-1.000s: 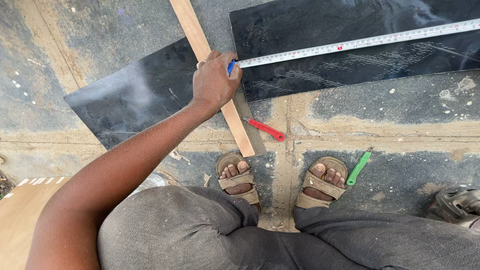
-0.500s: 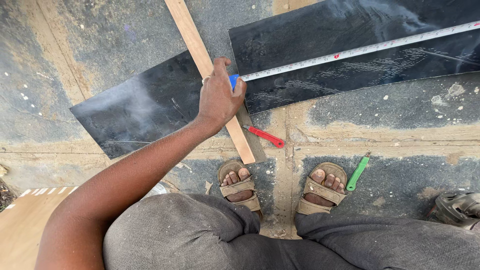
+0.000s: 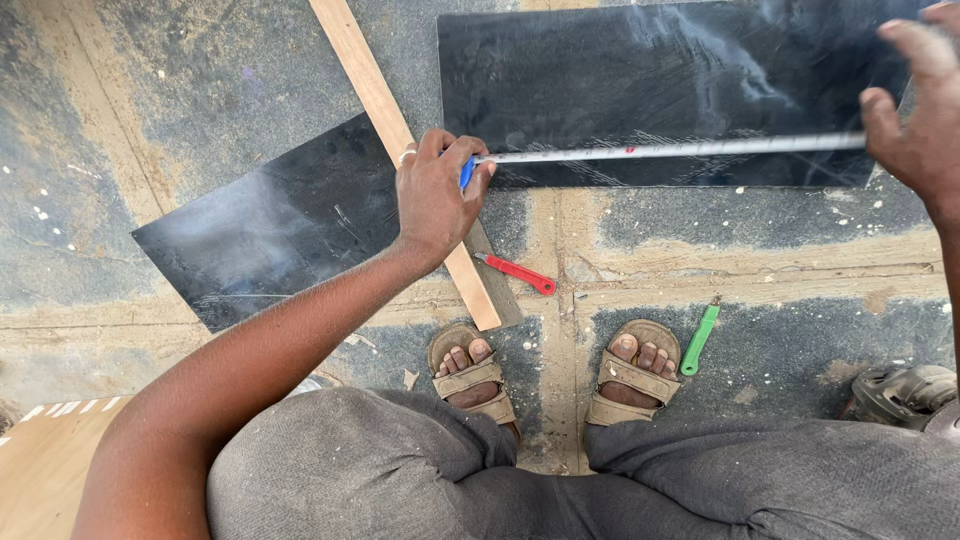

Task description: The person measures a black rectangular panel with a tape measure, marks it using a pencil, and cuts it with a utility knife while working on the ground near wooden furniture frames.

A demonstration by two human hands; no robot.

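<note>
The left hand (image 3: 432, 200) is curled shut around the near end of a thin, silvery metal measuring tape (image 3: 670, 150), with a small blue piece (image 3: 466, 172) pinched between thumb and fingers; a pale ring sits on one finger. The tape runs as a flat, narrow strip to the right, lying across the lower part of a large, dark, glossy rectangular sheet (image 3: 640, 80) whose face is scuffed and streaked with pale dust. At the far end the right hand (image 3: 915, 120) meets the tape, fingers spread and partly blurred; whether its grip is closed on the strip cannot be told.

Under the left hand a long, smooth, pale wooden batten (image 3: 370, 90) crosses diagonally from the top of the view down to a squared end near the feet. It lies over the edge of a second dark, glossy sheet (image 3: 270, 225), angled and dusty, on the left.

The floor (image 3: 760, 250) is rough concrete, patchy grey and sandy tan, speckled with white flecks. On it, just right of the batten's lower end, lies a slim red plastic-handled tool (image 3: 518, 272); a green plastic-handled tool (image 3: 700, 340) lies beside the right foot. Both feet wear worn tan strapped sandals (image 3: 470, 378), below which are grey cloth trousers (image 3: 520, 470).
</note>
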